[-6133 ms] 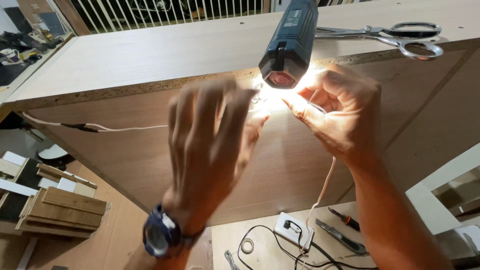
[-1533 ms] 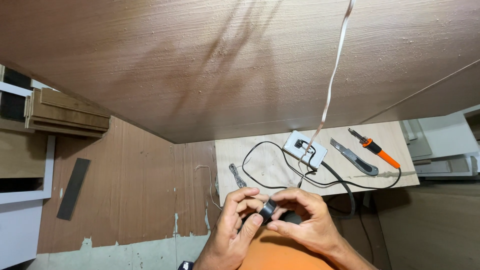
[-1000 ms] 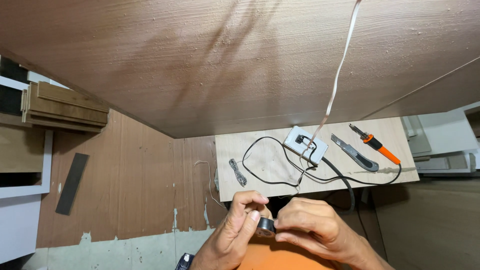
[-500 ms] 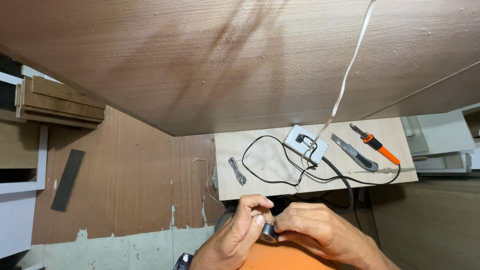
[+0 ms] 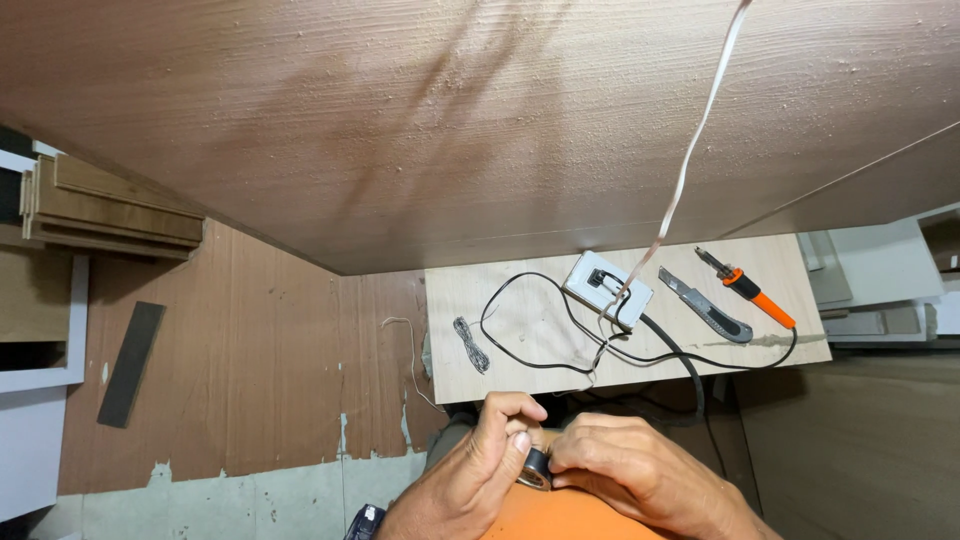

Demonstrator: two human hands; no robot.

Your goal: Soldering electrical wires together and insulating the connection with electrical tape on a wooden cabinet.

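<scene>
My left hand (image 5: pixel 478 468) and my right hand (image 5: pixel 628 474) meet low in the view, over my orange-clad lap. Both pinch a small roll of black tape (image 5: pixel 536 466) between their fingertips. Just above the hands lies a light wooden board (image 5: pixel 520 340) carrying a white socket block (image 5: pixel 607 288), a black cable (image 5: pixel 560 350), a small coil of grey wire (image 5: pixel 471 345), a grey utility knife (image 5: pixel 704 304) and an orange-handled soldering iron (image 5: pixel 748 287). A flat white cable (image 5: pixel 694 150) hangs down to the socket block.
A large brown wooden panel (image 5: pixel 450 110) fills the upper view, overhanging the board. Stacked wood pieces (image 5: pixel 110 215) and a dark strip (image 5: pixel 130 362) lie at the left on the brown floor sheet. White panels (image 5: pixel 880 270) sit at the right.
The view dropped from the panel's edge, where my hands worked under a heat gun, to my lap. Over the last second my hands have sunk slightly lower, still working the tape roll.
</scene>
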